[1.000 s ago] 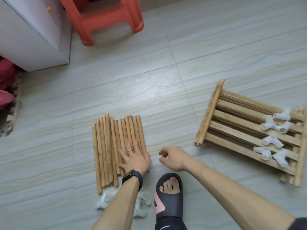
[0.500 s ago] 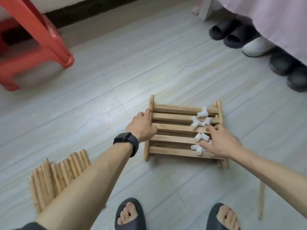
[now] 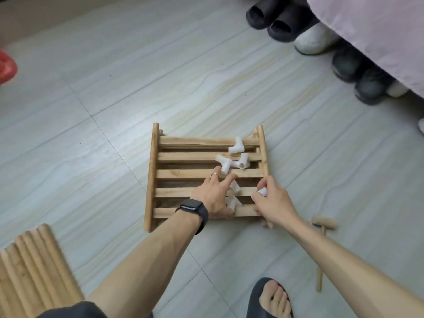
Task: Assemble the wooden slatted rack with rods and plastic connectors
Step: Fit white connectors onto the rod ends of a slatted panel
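A pale grey tiled floor (image 3: 114,157) carries everything. The light wooden slatted rack panel (image 3: 183,173) lies flat at its middle. A bundle of round wooden rods (image 3: 34,267) lies at the lower left, well apart from the panel. The left hand (image 3: 213,198) rests on the near slats, fingers straight and spread, its grip loose and holding nothing. The right hand (image 3: 273,203) has its grip closed round a single white connector (image 3: 262,191) beside the panel's right rail. A small wooden mallet (image 3: 323,226) lies on the floor to the right. Loose white plastic connectors (image 3: 236,148) lie on the far slats.

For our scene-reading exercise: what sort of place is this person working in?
Probably a room at home: a tiled floor, house slippers lined up by a hanging pink cloth, possibly bedding.
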`<action>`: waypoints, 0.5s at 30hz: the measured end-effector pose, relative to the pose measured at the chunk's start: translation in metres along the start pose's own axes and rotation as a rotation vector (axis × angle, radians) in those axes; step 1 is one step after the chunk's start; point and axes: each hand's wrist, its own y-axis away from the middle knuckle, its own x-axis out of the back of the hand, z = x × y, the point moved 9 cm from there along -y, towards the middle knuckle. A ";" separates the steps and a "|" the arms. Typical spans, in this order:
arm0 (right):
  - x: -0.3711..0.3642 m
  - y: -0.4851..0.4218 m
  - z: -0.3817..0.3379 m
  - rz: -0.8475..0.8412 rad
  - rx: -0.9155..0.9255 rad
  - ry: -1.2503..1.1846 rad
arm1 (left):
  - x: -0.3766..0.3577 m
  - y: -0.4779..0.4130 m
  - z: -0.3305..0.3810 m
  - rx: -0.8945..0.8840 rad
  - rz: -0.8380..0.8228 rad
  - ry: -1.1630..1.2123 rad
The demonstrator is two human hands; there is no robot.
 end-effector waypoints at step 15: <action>0.016 -0.065 -0.075 0.099 0.132 0.388 | 0.021 0.008 0.024 -0.062 0.183 -0.138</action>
